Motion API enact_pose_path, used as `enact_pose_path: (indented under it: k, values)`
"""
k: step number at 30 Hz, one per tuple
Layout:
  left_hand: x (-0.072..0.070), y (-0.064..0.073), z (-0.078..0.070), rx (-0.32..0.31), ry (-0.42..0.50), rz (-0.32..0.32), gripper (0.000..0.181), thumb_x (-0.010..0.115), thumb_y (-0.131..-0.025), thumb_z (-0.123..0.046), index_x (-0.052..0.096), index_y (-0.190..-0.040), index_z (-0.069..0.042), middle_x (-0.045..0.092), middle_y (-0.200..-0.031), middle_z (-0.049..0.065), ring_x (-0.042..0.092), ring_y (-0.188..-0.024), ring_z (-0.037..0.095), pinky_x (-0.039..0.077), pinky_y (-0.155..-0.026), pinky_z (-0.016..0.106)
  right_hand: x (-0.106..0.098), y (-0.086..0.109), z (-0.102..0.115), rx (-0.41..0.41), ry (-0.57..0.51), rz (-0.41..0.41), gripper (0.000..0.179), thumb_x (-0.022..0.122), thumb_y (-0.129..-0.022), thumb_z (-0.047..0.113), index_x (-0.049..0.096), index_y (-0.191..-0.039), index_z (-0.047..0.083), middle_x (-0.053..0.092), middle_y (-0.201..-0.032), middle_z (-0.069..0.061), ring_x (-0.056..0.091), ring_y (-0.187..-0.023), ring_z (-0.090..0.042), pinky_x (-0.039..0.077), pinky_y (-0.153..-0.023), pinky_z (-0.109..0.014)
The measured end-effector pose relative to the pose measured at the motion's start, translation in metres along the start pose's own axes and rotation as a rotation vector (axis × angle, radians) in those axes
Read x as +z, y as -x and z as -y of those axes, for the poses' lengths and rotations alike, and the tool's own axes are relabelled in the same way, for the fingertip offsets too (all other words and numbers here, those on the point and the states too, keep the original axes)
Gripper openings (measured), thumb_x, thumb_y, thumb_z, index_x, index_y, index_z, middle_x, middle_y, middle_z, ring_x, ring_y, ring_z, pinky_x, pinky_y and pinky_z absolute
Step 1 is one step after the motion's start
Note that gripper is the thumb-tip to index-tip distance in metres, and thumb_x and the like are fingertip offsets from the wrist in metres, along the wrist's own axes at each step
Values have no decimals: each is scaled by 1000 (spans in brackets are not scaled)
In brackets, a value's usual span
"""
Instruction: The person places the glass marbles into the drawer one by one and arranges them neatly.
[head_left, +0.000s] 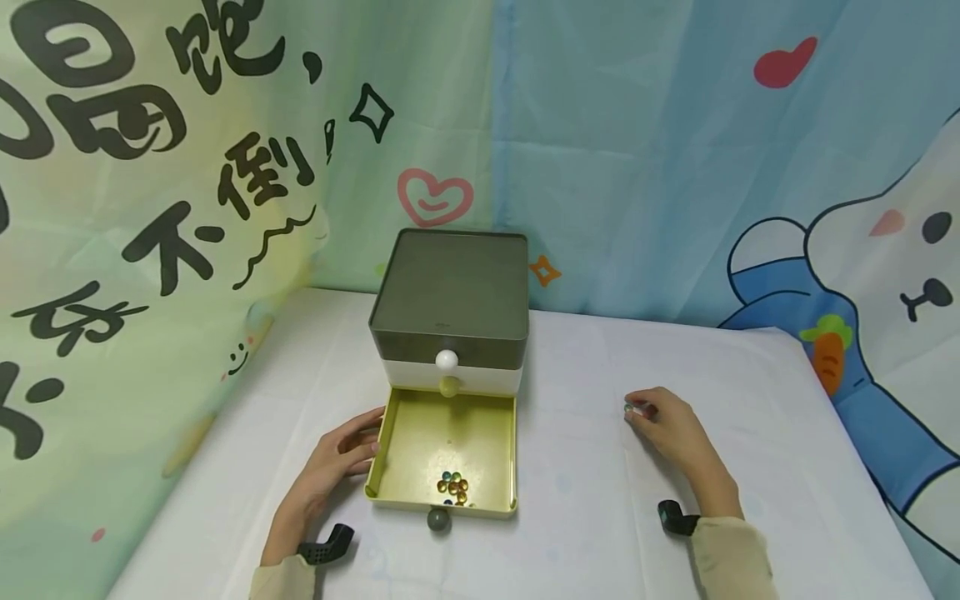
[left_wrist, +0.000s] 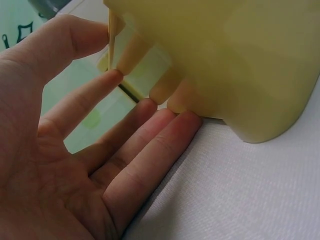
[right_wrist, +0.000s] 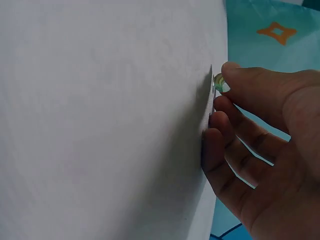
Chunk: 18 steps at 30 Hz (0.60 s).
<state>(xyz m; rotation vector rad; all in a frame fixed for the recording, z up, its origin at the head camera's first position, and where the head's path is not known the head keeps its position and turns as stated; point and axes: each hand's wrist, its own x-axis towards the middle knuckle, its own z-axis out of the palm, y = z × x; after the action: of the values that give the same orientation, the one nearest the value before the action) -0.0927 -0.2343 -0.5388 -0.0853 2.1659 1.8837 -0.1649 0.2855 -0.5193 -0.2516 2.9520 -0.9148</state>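
Observation:
A yellow-green drawer [head_left: 408,450] is pulled out from a small drawer box [head_left: 450,287] with a dark grey-green top. Several amber, green and blue glass marbles [head_left: 453,487] lie together near the drawer's front wall. My left hand [head_left: 335,462] rests against the drawer's left wall; in the left wrist view its fairly straight fingers [left_wrist: 150,145] touch the outer face. Out to the right, just over the white cloth, my right hand [head_left: 675,429] pinches a clear glass marble [right_wrist: 220,83] with a green-yellow streak between thumb and fingertips.
A round grey knob [head_left: 438,520] sticks out at the drawer's front, with a white knob [head_left: 446,360] and a yellow-green knob [head_left: 449,386] above. White cloth [head_left: 577,500] covers the table. A printed curtain [head_left: 622,167] hangs close behind the box and along the left.

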Motion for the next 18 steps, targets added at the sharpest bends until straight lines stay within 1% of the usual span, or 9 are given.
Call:
enact_pose_path:
  k: [4, 11, 18]
  values:
    - [0, 0, 0, -3, 7, 1, 60, 72, -99, -20, 51, -155, -13, 54, -153, 22, 63, -125, 24, 61, -88, 29, -1, -3, -1, -28, 22, 29, 30, 71, -98, 12, 70, -124, -2, 69, -116, -21, 64, -98, -30, 53, -86, -49]
    - [0, 0, 0, -7, -10, -3, 61, 72, -98, -21, 51, -155, -14, 55, -152, 22, 63, -124, 22, 61, -88, 28, -1, -9, -4, -37, 74, 55, 25, 70, -98, 10, 71, -120, -1, 68, -105, -13, 65, -93, -27, 54, -81, -45]
    - [-1, 1, 1, 14, -12, 1, 60, 72, -99, -21, 51, -155, -13, 55, -152, 22, 64, -123, 19, 60, -88, 28, -4, -12, -1, -55, 116, 84, 20, 70, -98, 11, 72, -116, 3, 67, -101, -8, 62, -90, -22, 54, -79, -42]
